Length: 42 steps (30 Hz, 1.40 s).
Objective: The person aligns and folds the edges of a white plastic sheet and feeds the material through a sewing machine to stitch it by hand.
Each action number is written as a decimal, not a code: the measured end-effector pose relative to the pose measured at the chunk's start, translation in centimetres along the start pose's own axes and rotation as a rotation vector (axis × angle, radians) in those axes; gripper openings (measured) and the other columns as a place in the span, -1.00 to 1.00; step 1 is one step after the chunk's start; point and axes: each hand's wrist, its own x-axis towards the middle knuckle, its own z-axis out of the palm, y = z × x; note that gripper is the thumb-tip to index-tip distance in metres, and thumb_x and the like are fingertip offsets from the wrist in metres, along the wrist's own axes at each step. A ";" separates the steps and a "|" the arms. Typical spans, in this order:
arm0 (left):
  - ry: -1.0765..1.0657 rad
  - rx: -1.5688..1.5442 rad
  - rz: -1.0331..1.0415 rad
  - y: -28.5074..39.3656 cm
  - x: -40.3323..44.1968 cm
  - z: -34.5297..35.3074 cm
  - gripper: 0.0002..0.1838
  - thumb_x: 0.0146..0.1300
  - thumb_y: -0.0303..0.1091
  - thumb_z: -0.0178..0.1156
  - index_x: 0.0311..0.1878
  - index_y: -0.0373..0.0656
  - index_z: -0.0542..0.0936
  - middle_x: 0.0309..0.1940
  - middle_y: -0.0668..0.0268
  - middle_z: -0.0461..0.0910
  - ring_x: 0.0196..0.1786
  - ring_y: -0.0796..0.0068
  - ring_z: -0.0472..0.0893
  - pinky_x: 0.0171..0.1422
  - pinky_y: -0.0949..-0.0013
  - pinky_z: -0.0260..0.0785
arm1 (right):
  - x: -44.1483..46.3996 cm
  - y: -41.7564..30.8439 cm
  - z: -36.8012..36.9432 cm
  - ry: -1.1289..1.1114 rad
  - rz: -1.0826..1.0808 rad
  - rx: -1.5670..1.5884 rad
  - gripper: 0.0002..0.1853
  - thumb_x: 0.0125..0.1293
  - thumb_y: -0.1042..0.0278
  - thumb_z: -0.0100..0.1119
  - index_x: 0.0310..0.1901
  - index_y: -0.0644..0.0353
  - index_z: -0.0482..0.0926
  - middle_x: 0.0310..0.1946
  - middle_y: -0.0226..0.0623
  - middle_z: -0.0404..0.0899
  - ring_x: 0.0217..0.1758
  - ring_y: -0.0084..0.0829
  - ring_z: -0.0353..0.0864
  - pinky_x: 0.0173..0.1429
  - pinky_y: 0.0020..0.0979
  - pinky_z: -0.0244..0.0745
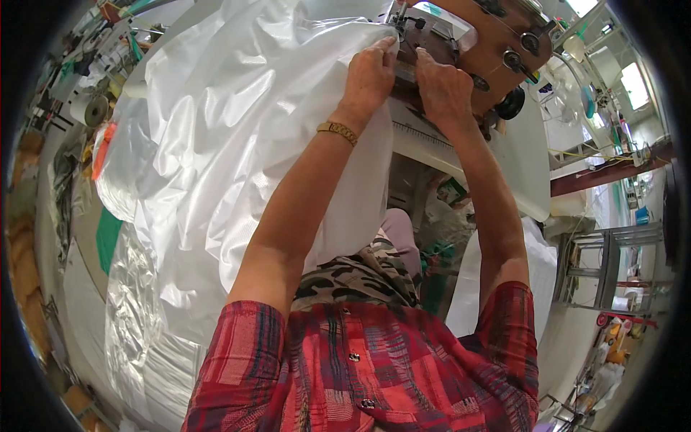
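Note:
A large, glossy white plastic-like sheet [216, 137] lies bunched over the worktable and drapes down on my left. My left hand [368, 79] is closed at the sheet's right edge, with its fingertips close to the sewing machine's needle area. Just to the right, my right hand [445, 88] reaches under the brown sewing machine [497, 36]. Its fingers are curled, the index finger pointing toward the metal parts near the needle. What those fingers hold, if anything, is hidden.
A ruler strip [425, 135] runs along the table edge below my right hand. Crumpled clear plastic [137, 317] hangs at the lower left. On the right stands a grey metal frame [612, 266]. A roll [96, 110] sits at far left.

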 end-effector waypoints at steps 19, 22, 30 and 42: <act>-0.126 0.279 0.014 -0.1 0.1 -0.5 -0.58 0.26 -0.43 0.03 0.20 -0.18 0.50 -0.18 -0.07 0.64 -0.10 -0.09 0.62 0.04 -0.01 0.44 | -0.9 -0.9 -1.8 -0.035 0.080 -0.113 -0.69 0.21 0.47 0.04 0.00 0.26 0.57 -0.48 -0.11 0.65 -0.40 -0.17 0.70 -0.37 -0.21 0.56; -0.091 0.225 0.063 0.3 -0.1 -0.4 -0.58 0.29 -0.41 0.02 0.22 -0.16 0.50 -0.20 -0.07 0.64 -0.13 -0.08 0.63 0.04 -0.01 0.45 | -1.5 0.7 -2.0 -0.048 0.163 -0.135 -0.67 0.24 0.47 0.02 0.03 0.27 0.56 -0.47 -0.11 0.66 -0.40 -0.16 0.71 -0.37 -0.20 0.56; -0.135 0.284 0.032 0.2 -0.1 -0.6 -0.60 0.30 -0.40 0.01 0.20 -0.14 0.51 -0.23 -0.07 0.65 -0.16 -0.05 0.64 0.02 -0.01 0.46 | 1.5 2.2 -1.1 0.000 0.105 -0.223 -0.89 0.12 0.48 0.15 -0.35 0.33 0.61 -0.59 -0.08 0.64 -0.48 -0.19 0.72 -0.52 -0.26 0.54; -0.092 0.230 0.063 -0.3 -0.2 -0.5 -0.61 0.33 -0.37 -0.02 0.20 -0.13 0.52 -0.32 -0.08 0.65 -0.23 -0.07 0.65 -0.05 -0.02 0.48 | 2.7 1.3 -3.9 -0.165 0.091 -0.312 -0.90 0.12 0.40 0.21 -0.49 0.09 0.70 -0.55 -0.23 0.67 -0.41 -0.30 0.72 -0.45 -0.27 0.56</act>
